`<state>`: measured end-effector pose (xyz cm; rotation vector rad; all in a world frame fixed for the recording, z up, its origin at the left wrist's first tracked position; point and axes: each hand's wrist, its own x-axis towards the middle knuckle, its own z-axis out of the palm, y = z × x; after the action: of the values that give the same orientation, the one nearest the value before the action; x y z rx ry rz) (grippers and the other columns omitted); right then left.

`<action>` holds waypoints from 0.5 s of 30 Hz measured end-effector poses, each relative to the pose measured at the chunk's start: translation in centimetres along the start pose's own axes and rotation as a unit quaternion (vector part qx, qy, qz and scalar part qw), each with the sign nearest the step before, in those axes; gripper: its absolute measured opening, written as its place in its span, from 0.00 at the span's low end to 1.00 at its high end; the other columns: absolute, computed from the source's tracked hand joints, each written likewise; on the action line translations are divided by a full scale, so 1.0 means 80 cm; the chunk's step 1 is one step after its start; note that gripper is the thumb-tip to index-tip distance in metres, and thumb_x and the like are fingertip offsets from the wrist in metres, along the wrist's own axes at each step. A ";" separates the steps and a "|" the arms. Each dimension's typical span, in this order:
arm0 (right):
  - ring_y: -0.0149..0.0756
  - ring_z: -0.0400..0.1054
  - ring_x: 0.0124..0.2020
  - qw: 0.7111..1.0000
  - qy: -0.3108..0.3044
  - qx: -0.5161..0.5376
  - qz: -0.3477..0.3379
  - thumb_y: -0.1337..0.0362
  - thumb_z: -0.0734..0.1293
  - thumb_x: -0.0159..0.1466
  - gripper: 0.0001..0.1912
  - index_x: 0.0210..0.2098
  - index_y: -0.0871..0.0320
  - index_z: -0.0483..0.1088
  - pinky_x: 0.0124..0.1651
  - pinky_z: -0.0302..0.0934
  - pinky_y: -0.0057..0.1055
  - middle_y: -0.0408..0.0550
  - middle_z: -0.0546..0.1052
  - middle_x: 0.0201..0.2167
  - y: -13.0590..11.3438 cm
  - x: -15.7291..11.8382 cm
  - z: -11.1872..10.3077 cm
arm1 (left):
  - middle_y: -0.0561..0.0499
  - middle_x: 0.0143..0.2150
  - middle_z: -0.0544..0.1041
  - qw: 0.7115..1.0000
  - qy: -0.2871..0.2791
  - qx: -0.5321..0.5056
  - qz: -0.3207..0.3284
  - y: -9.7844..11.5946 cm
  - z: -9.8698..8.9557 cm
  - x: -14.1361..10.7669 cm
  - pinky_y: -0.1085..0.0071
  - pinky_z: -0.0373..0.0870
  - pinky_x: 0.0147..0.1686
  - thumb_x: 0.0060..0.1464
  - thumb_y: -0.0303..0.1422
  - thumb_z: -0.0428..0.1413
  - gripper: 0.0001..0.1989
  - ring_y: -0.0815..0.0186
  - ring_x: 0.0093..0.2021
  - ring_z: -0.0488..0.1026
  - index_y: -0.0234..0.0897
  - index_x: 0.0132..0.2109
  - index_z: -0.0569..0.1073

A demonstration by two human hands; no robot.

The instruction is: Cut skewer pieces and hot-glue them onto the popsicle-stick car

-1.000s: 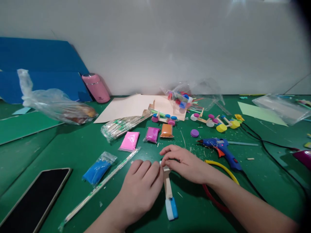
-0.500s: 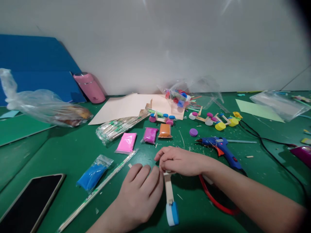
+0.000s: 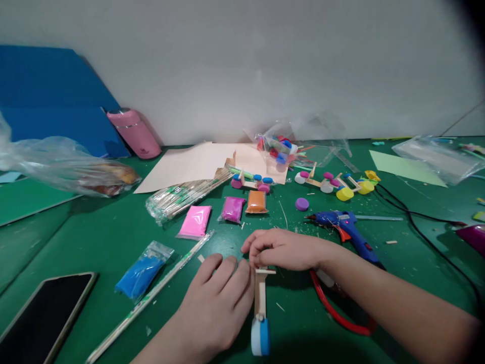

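Observation:
Near the bottom centre, a small wooden stick piece has a white and blue cap wheel at its near end and a short crosspiece at its far end. My left hand is beside it on the left, fingers curled, its fingertips hidden. My right hand reaches over the far end from the right, thumb and fingers bent together near the left hand's fingers. Both hands appear to pinch the far part of the piece, which they mostly cover.
A blue glue gun lies right of my hands, above red-handled scissors or a similar tool. Clay packs, bundled sticks and small wheeled models lie beyond. A phone is at the left.
The wheel end of the stick piece has swung slightly left, and more of the crosspiece shows. My hands hold nearly the same pose. The view has shifted a little.

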<state>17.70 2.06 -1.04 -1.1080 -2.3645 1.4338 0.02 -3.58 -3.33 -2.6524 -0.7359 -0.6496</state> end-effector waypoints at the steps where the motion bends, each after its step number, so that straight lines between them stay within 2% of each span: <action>1: 0.33 0.67 0.42 1.000 -0.003 0.002 0.001 0.75 0.60 0.55 0.11 0.24 0.59 0.71 0.46 0.60 0.29 0.46 0.71 0.39 0.000 0.000 0.000 | 0.46 0.32 0.74 1.000 -0.004 -0.001 0.001 0.000 0.000 0.000 0.60 0.58 0.38 0.55 0.23 0.39 0.17 0.60 0.34 0.66 0.32 0.36 0.73; 10: 0.36 0.66 0.43 1.000 -0.011 0.011 0.025 0.74 0.60 0.56 0.11 0.24 0.60 0.72 0.46 0.59 0.31 0.47 0.72 0.40 -0.004 0.002 -0.005 | 0.46 0.31 0.74 1.000 -0.020 0.007 -0.003 0.003 -0.004 0.004 0.59 0.58 0.39 0.57 0.24 0.38 0.19 0.60 0.34 0.66 0.33 0.33 0.74; 15: 0.36 0.67 0.41 1.000 0.005 0.006 0.024 0.74 0.60 0.56 0.10 0.23 0.60 0.71 0.43 0.61 0.31 0.47 0.72 0.40 -0.007 -0.003 -0.003 | 0.46 0.30 0.75 1.000 -0.012 0.017 -0.019 0.006 -0.003 0.006 0.59 0.58 0.39 0.57 0.24 0.37 0.20 0.60 0.34 0.66 0.33 0.33 0.74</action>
<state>17.66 1.92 -0.41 -1.1742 -2.3345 1.4515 0.60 -3.88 -2.98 -2.6266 -0.7981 -0.6101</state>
